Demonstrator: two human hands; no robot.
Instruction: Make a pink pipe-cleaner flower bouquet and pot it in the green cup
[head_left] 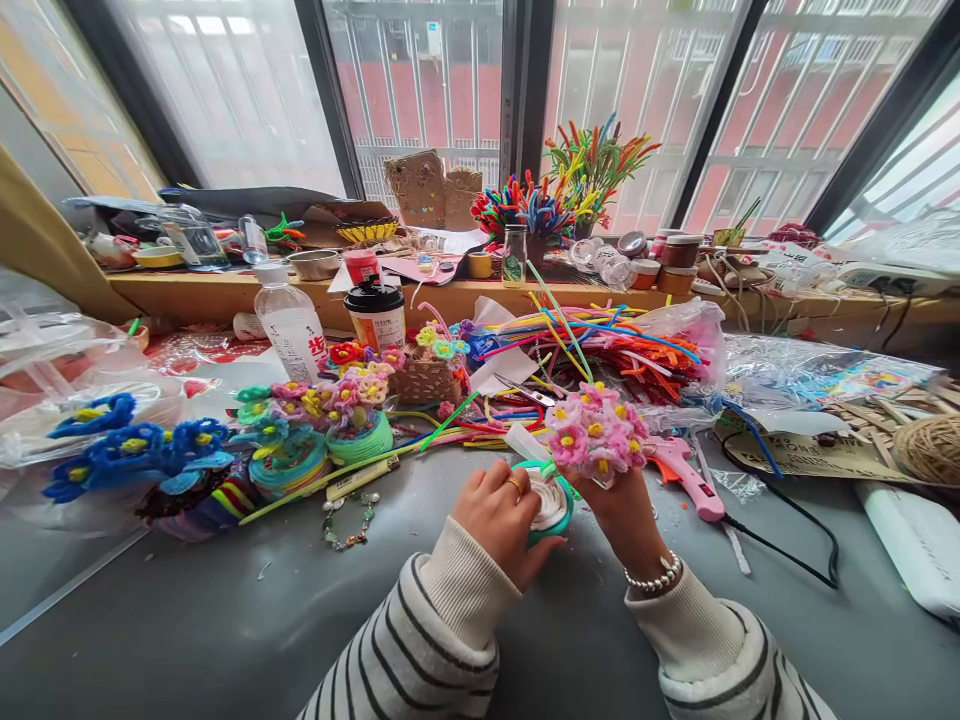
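Observation:
My left hand [496,522], with a gold ring, has its fingers wrapped round a small round pot [553,500] with a green rim and a coiled white top. In my right hand [621,512] is a bunch of pink pipe-cleaner flowers [596,432] with yellow centres, tilted just above the pot's right side. Its fingertips are mostly hidden behind the blooms. To the right lies a pink hot glue gun [686,478], its black cord trailing over the grey table. Scissors [525,390] rest behind the flowers.
Finished flower pots with blue flowers [135,445] and mixed flowers [360,395] stand at left, near a bead bracelet [349,520] and a yellow utility knife [363,479]. Behind are a bottle [289,325], a lidded cup [376,315] and loose pipe cleaners [630,350]. Twine [930,447] sits far right.

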